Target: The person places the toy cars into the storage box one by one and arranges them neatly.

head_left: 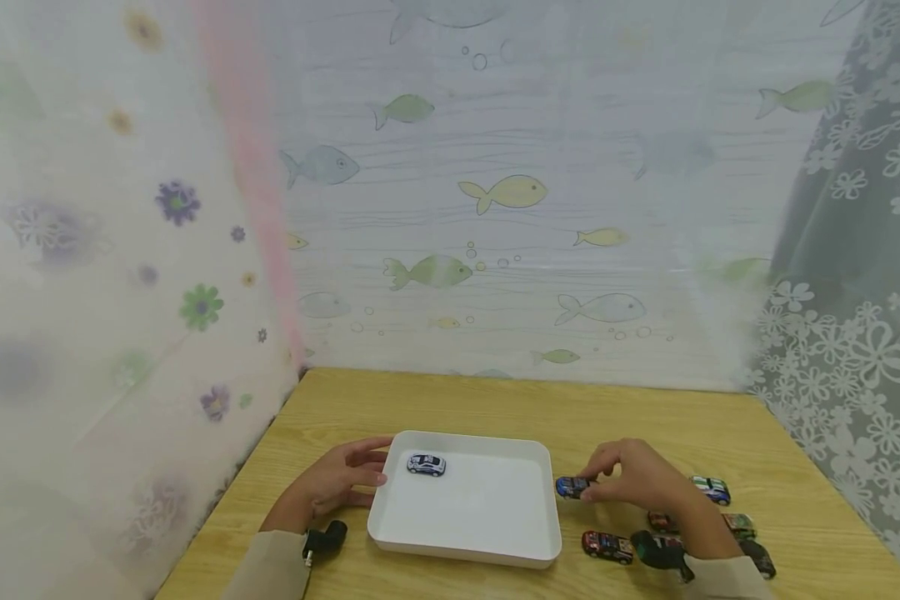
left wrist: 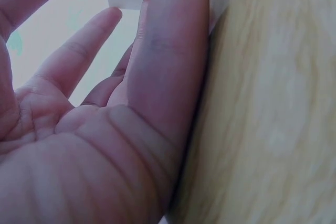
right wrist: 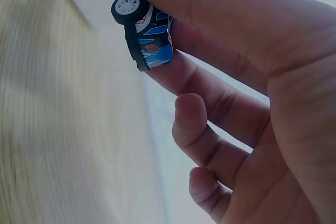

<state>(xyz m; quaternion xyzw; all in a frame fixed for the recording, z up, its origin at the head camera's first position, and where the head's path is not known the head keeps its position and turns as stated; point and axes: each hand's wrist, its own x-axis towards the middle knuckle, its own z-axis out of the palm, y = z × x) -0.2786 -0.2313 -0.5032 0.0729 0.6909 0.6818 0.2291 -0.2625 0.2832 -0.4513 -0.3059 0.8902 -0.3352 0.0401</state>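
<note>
My right hand (head_left: 633, 479) pinches a blue and black toy car (head_left: 572, 487) between thumb and fingers, just beyond the right side of the white tray (head_left: 487, 508). In the right wrist view the toy car (right wrist: 155, 38) shows a white-spoked wheel and blue patches, its front part covered by my thumb. My left hand (head_left: 341, 479) lies at the tray's left side, fingers loosely extended along the wall; in the left wrist view the palm (left wrist: 79, 166) holds nothing. A white and black toy car (head_left: 426, 465) stands inside the tray near its far left corner.
Several toy cars stand on the wooden table (head_left: 450, 400) at the right, among them a red and black car (head_left: 607, 547) and a green, white and blue car (head_left: 712, 489). My right forearm partly covers others. A fish-patterned curtain (head_left: 495, 233) hangs behind the table.
</note>
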